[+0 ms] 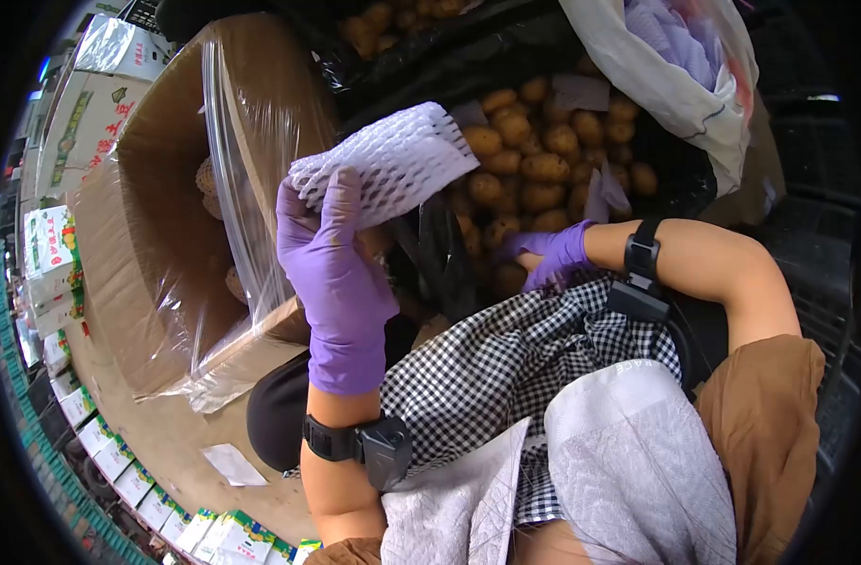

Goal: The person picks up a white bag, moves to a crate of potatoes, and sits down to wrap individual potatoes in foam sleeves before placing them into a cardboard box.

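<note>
My left hand [331, 254], in a purple glove, is closed on a white foam mesh sleeve [393, 165], held up between the cardboard box and the potatoes. The sleeve looks flattened, with its right end reaching over the potatoes' edge. My right hand [553, 256], also gloved in purple, reaches down to the near edge of the potatoes [545, 169], which lie in a black plastic liner [689, 165]. Its fingertips are partly hidden, and whether they hold a potato is unclear. Pale scraps of paper [581, 92] lie among the potatoes.
An open cardboard box [134, 273] with a clear plastic liner [233, 188] stands at the left, with a few netted round items inside. At the upper right is a white sack [722, 122] holding purple cloth [661, 38]. Printed cartons [49, 245] line the left side.
</note>
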{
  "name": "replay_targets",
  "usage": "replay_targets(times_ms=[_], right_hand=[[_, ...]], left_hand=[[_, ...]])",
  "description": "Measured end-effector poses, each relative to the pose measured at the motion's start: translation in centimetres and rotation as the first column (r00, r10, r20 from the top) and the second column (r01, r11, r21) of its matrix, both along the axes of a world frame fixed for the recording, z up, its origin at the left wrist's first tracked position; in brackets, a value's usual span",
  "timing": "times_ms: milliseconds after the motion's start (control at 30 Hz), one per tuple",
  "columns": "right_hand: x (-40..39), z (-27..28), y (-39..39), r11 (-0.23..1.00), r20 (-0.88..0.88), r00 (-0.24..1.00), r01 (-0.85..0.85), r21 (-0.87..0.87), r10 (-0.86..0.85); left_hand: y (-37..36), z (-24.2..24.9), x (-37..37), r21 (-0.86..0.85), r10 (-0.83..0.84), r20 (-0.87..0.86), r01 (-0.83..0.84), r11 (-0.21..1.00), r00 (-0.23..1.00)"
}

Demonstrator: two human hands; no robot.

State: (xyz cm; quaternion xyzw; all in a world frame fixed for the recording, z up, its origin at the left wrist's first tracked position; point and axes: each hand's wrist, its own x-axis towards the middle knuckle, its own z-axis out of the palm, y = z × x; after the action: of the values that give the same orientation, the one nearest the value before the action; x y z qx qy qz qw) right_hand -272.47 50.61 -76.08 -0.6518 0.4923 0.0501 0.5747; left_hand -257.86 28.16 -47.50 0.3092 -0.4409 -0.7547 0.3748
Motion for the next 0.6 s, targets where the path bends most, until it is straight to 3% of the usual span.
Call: replay_targets(times_ms=[33, 133, 167, 200, 233, 267, 367, 400, 433, 467, 500, 533, 600], right_hand=[[-0.2, -0.5, 0.5, 0.995, 0.031, 0.996, 0.084, 0.05, -0.085], [-1.4, 11.1, -3.0, 0.942, 0.03, 0.941, 0.337, 0.002, -0.337], [-2.7, 14.9, -4.1, 0.814, -0.051, 0.815, 0.579, 0.042, -0.577], [-4.0, 18.6, -5.2, 0.605, -0.101, 0.606, 0.795, 0.043, -0.789], [-5.6, 17.9, -5.7, 0.374, 0.143, 0.358, 0.921, 0.106, -0.923], [-5.5, 21.9, -7.2, 0.252, 0.029, 0.254, 0.966, -0.058, -0.967], [-3.6, 25.9, -8.7, 0.13, 0.399, 0.086, 0.988, 0.085, -0.913], [-1.9, 26.7, -9.1, 0.092, 0.509, 0.021, 0.989, 0.116, -0.861], [-1.0, 27.9, -9.6, 0.105, 0.511, 0.055, 0.992, 0.07, -0.858], [-0.1, 28.0, -10.0, 0.105, 0.587, -0.034, 0.974, 0.201, -0.809], [-0.1, 27.8, -10.1, 0.138, 0.585, 0.025, 0.979, 0.148, -0.811], [-0.8, 27.6, -10.1, 0.166, 0.576, 0.084, 0.982, 0.092, -0.813], [-4.9, 25.5, -9.5, 0.081, 0.499, -0.018, 0.981, 0.177, -0.866]], left_hand=[[0.0, -0.1, 0.0, 0.005, 0.008, 0.0, -0.008, 1.0, 1.0], [-0.2, -0.6, 0.0, 0.067, -0.018, -0.078, 0.023, 0.997, 0.997], [-0.1, -0.9, 0.4, 0.096, -0.043, -0.107, 0.054, 0.994, 0.993], [-0.2, -1.5, 0.9, -0.064, -0.099, 0.067, 0.103, 0.993, 0.993], [-0.4, -2.3, 1.5, -0.216, -0.117, 0.241, 0.171, 0.961, 0.963], [-0.3, -2.5, 1.4, -0.306, -0.106, 0.335, 0.215, 0.927, 0.936], [1.6, -2.0, -0.8, -0.087, -0.327, 0.086, 0.334, 0.939, 0.941], [2.5, -1.1, -1.7, 0.165, -0.338, 0.017, 0.331, 0.929, 0.941], [3.2, -1.8, -1.8, 0.113, -0.415, -0.027, 0.415, 0.903, 0.909], [3.5, -1.7, -1.7, 0.061, -0.493, -0.063, 0.496, 0.866, 0.868], [3.7, -0.7, -1.2, 0.199, -0.52, -0.063, 0.521, 0.83, 0.852], [3.7, -0.8, -0.7, 0.217, -0.518, -0.045, 0.515, 0.83, 0.854], [3.3, -1.2, -0.7, 0.237, -0.511, -0.033, 0.504, 0.831, 0.859]])
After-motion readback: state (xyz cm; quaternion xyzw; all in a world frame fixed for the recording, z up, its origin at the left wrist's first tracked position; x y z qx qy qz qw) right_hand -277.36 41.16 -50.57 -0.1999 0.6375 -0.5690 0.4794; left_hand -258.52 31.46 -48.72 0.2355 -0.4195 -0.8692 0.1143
